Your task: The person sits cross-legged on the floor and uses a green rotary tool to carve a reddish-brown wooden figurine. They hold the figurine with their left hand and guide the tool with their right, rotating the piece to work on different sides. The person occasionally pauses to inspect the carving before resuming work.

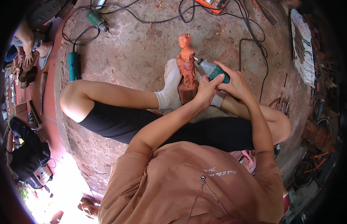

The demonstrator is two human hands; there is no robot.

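Note:
A reddish wooden carved figurine [187, 71] stands upright on its dark base between my white-socked feet. My right hand [236, 81] is closed around the body of a green and grey rotary carving tool [210, 69]. My left hand [207, 90] closes on the same tool from the near side, its thumb pressed along the casing and its other fingers partly hidden. The tool's thin metal bit points left and meets or nearly meets the figurine's upper body; a blur beside the head hides some detail there.
A green power tool [96, 19] and another green tool [74, 66] lie at the left on the stone slab [117, 56]. Black cords [251, 30] loop over its far side, near an orange tray [212, 6]. A white sack [303, 48] lies at right. Another person's hand [28, 59] shows at far left.

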